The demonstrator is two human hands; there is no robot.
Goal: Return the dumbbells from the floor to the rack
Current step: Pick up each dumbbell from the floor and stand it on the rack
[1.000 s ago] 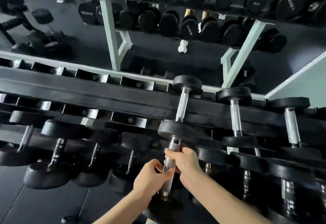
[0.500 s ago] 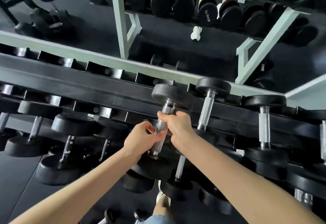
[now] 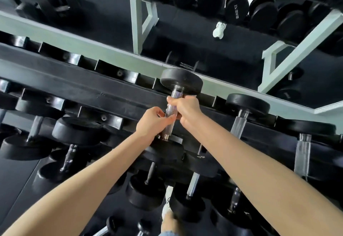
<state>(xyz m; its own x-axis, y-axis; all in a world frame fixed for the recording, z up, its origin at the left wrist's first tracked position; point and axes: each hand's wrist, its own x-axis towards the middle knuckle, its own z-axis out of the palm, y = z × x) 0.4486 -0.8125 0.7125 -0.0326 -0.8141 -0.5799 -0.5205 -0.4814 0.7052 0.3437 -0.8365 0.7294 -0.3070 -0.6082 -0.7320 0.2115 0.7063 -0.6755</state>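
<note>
Evidently left hand [image 3: 150, 123] and right hand [image 3: 186, 108] fingers clench the dumbbell [image 3: 170, 113]; far head missing the rack [image 3: 92, 91] cradle risks a drop.

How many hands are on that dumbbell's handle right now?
2. The left hand grips the nearer part of the dumbbell handle; the right hand grips just beyond it, toward the far head.

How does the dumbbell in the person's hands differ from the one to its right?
The held dumbbell has both hands on its handle, left hand nearer than right hand; the neighbouring dumbbell is untouched. The held dumbbell's near head shows; the neighbouring dumbbell's is hidden behind the right forearm. Both have black heads, metal handles.
</note>
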